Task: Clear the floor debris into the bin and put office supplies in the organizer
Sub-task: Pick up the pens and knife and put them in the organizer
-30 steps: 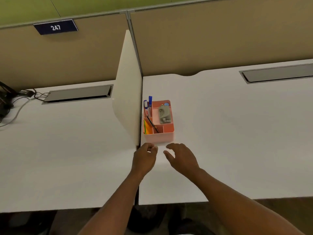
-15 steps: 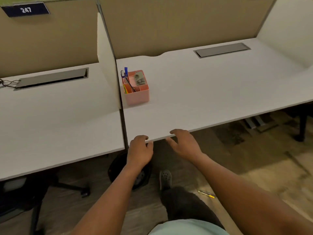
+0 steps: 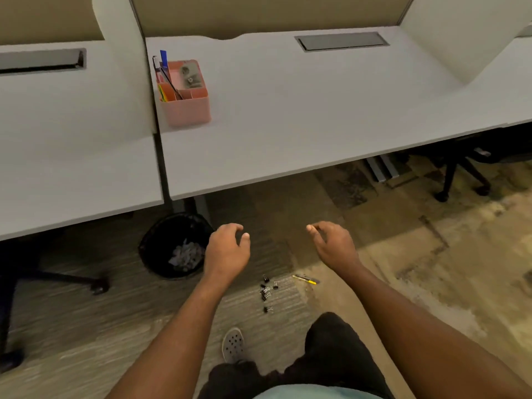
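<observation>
A pink organizer stands on the white desk by the divider, holding pens and a grey item. Under the desk edge sits a black bin with crumpled paper inside. Several black binder clips lie scattered on the carpet, and a yellow and black pen-like item lies just right of them. My left hand hovers above the floor beside the bin, fingers loosely curled and holding nothing. My right hand hovers above the pen-like item, fingers apart and empty.
A second desk lies to the left past a white divider panel. Chair bases stand on the floor at left and far right. My shoe and leg are near the clips.
The view has tilted down from the desk to the floor. Both hands have left the desk edge and dropped lower, spreading apart above the carpet. The clips have come into view.
</observation>
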`<state>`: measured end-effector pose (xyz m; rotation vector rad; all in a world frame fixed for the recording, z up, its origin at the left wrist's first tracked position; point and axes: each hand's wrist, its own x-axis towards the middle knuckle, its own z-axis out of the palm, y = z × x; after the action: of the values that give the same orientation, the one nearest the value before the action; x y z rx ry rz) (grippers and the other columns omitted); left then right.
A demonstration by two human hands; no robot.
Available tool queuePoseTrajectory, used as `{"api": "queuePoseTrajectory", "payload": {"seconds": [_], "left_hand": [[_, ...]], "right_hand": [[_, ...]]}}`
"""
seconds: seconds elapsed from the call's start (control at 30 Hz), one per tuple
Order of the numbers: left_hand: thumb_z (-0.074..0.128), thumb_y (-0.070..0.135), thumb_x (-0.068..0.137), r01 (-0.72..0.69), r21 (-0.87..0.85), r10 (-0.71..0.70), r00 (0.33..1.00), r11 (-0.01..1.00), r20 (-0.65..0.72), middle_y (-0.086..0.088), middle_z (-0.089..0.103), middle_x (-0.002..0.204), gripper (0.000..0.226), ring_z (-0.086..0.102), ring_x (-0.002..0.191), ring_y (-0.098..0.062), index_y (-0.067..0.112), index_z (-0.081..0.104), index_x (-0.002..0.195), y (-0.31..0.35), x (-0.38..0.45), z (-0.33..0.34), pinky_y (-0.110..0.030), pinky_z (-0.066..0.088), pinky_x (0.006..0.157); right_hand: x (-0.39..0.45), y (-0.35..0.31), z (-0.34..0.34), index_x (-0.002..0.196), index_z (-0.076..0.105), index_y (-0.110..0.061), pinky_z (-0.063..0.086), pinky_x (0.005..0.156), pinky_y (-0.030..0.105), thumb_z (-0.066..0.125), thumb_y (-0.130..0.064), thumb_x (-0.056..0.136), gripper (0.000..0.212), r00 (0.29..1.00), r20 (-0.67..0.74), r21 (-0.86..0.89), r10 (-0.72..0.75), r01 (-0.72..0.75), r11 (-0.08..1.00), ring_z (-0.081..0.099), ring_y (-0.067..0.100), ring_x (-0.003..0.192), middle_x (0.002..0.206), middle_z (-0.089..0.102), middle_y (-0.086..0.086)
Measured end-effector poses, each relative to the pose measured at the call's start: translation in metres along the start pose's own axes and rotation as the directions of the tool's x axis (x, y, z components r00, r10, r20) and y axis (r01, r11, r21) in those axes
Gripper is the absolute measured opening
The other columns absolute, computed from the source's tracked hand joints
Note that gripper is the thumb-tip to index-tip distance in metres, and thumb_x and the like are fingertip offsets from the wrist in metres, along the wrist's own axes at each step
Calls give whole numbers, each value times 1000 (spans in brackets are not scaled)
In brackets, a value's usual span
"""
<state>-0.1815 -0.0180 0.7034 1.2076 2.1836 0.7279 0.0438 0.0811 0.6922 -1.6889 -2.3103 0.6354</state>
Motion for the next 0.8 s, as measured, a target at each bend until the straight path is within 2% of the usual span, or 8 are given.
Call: {"api": "queuePoseTrajectory", "payload": {"seconds": [0.1,0.27,0.4,0.63,0.8], "left_hand": [[53,31,95,25,17,-25,999,1000,23,-2,62,121,32,59,105,-20,14,61,120,-5,-9,36,-34,47,92],[56,26,93,110,-4,-109,992,994,65,-3,65,112,24,61,90,-25,13,65,111,-12,-14,123,-28,44,81],[58,21,91,225,-7,-222,966,974,130,-2,66,110,19,59,100,-21,15,67,106,-26,-21,215,-26,43,83],[58,17,90,507,48,-505,838,860,207,-3,68,108,16,63,95,-20,16,68,102,-92,-43,376,-29,49,84],[56,17,91,518,69,-515,812,853,275,-1,68,106,17,65,92,-20,16,68,102,-152,-46,473,-34,53,83]], "right_hand": [[-13,33,10,92,70,-15,40,68,28,51,-36,97,29,999,3,27,37,-37,999,64,23,83,86,71,3],[-25,106,43,76,64,-19,32,57,26,53,-36,95,28,989,89,86,117,-125,988,54,13,63,66,59,-9],[-27,190,99,79,67,-22,33,52,20,54,-34,94,23,953,256,120,161,-197,973,56,4,60,66,64,-11],[-47,339,229,73,64,-24,50,67,32,57,-34,91,21,772,548,83,321,-432,898,65,11,68,71,71,-6],[-36,418,339,86,67,-15,57,79,43,57,-25,90,15,587,654,36,476,-653,756,68,30,81,85,72,9]]}}
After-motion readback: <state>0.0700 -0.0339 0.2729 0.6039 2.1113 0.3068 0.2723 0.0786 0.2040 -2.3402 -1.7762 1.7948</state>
